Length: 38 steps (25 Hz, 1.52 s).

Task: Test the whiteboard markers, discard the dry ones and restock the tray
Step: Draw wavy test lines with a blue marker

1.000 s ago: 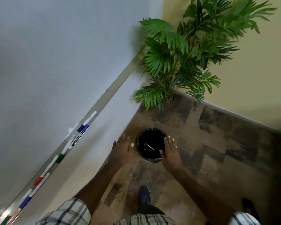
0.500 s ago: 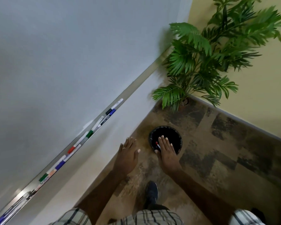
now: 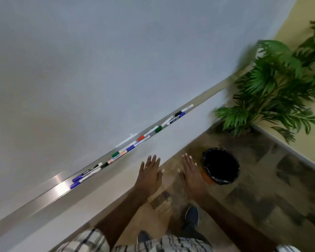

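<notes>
Several whiteboard markers lie in a row on the metal tray (image 3: 49, 190) under the whiteboard (image 3: 98, 70): blue-capped ones (image 3: 78, 180) at the lower left, a green-capped one (image 3: 158, 129), a red-capped one (image 3: 141, 137), and a black-capped one (image 3: 178, 113) further up. My left hand (image 3: 150, 172) and my right hand (image 3: 192, 172) hover flat with straight fingers, holding nothing, between the tray and the bin. The round bin (image 3: 220, 166) with a black liner stands on the floor right of my right hand; its inside is too dark to see.
A potted palm (image 3: 273, 91) fills the corner at the right, beside the yellow wall (image 3: 298, 148). Patterned brown floor (image 3: 262, 206) spreads below. My dark shoe (image 3: 191, 216) stands near the bottom centre.
The view has swung left along the tray, showing more markers. My right hand has moved off the bin's opening to its left; the marker seen inside the bin no longer shows.
</notes>
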Motion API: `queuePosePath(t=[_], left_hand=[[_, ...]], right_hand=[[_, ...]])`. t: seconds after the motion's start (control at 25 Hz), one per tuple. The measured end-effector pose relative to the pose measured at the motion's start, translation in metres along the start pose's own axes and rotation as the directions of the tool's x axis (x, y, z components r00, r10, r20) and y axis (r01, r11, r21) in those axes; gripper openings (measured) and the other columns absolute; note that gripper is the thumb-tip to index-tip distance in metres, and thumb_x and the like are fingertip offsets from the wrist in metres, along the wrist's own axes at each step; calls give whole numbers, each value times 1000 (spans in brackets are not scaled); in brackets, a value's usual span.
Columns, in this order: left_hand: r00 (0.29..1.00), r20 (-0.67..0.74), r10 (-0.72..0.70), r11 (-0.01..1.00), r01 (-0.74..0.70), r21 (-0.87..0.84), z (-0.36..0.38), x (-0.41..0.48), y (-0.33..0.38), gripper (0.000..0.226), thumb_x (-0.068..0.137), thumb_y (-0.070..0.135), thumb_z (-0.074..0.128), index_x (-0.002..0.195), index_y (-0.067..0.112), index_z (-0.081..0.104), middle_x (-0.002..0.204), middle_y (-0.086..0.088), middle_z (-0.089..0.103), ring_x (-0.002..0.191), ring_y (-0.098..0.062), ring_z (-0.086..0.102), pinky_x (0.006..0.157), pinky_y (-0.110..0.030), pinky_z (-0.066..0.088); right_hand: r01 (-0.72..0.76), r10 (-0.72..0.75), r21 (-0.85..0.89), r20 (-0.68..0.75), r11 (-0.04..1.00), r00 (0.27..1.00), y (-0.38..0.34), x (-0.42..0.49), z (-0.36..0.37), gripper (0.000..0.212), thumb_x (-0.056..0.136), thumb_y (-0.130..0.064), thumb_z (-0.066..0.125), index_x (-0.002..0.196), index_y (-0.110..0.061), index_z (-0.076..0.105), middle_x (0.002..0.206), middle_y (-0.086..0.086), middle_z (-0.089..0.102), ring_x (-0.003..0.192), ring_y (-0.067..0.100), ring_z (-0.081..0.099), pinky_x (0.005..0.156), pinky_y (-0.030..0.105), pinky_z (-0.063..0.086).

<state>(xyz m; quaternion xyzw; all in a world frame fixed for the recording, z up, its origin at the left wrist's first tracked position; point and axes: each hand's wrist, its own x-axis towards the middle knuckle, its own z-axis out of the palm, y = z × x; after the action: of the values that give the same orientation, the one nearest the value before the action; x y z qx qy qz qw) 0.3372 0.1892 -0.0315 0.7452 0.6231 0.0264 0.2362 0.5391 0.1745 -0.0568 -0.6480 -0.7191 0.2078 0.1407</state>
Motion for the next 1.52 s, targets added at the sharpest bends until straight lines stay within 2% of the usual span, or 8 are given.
queuePosePath(t=[0.16, 0.32, 0.52, 0.68, 0.92, 1.2, 1.36, 1.52], left_hand=[[991, -59, -121, 992, 118, -48, -15, -50, -61, 58, 109, 45, 25, 162, 25, 12, 170, 2, -1, 157, -19, -8, 124, -40, -11], [958, -126, -257, 965, 246, -94, -31, -89, -108, 59, 109, 46, 26, 162, 24, 12, 170, 1, 0, 157, -19, -7, 128, -43, -3], [892, -206, -401, 914, 374, -159, -41, -126, -159, 59, 109, 43, 29, 161, 21, 15, 170, -2, 6, 158, -21, -3, 128, -46, 4], [834, -222, -504, 863, 475, -173, -43, -139, -198, 60, 109, 45, 30, 161, 20, 14, 170, -2, 6, 158, -20, -1, 128, -45, 3], [775, -132, -618, 783, 594, -183, -48, -136, -234, 62, 108, 46, 31, 162, 20, 13, 170, 0, 10, 157, -17, 4, 128, -43, 2], [748, -109, -654, 752, 628, -200, -50, -121, -248, 54, 108, 38, 39, 158, 21, 26, 166, 1, 27, 156, -17, 16, 128, -47, 7], [738, -188, -648, 758, 603, -248, -49, -119, -253, 46, 105, 30, 50, 150, 23, 42, 153, 1, 48, 141, -18, 45, 125, -44, 24], [731, -286, -620, 785, 575, -232, -50, -119, -259, 42, 101, 23, 59, 142, 20, 54, 134, -1, 58, 113, -18, 59, 103, -32, 50]], right_hand=[[125, -121, -54, 79, 991, 990, -56, -5, 34, 89, 92, -68, -15, 160, -18, 14, 167, -1, 7, 156, 22, 9, 126, 40, 8], [291, -268, -132, 169, 948, 949, -107, -3, 61, 74, 103, -60, 9, 157, -15, 32, 164, 5, 26, 150, 27, 27, 128, 36, 0], [435, -431, 26, 198, 900, 880, -170, 16, 95, 79, 98, -67, 4, 160, -21, 19, 165, -5, 2, 153, 16, 4, 123, 35, 1], [554, -542, 43, 280, 831, 792, -215, 40, 114, 72, 98, -60, 13, 160, -23, 8, 163, -9, -10, 150, 8, -10, 114, 20, -16], [725, -668, 42, 429, 687, 608, -252, 85, 154, 59, 107, -32, 45, 160, -18, 21, 168, 1, 18, 155, 19, 18, 124, 31, 15], [819, -728, 12, 465, 574, 504, -275, 125, 172, 47, 97, -16, 65, 142, -13, 53, 143, 9, 57, 131, 28, 54, 109, 39, 43], [816, -703, 13, 515, 578, 490, -287, 139, 174, 47, 95, -15, 68, 140, -15, 55, 141, 8, 56, 128, 26, 53, 107, 36, 45], [814, -696, 8, 523, 581, 491, -293, 134, 172, 45, 91, -5, 69, 135, -12, 59, 134, 10, 57, 122, 26, 55, 100, 34, 50]])
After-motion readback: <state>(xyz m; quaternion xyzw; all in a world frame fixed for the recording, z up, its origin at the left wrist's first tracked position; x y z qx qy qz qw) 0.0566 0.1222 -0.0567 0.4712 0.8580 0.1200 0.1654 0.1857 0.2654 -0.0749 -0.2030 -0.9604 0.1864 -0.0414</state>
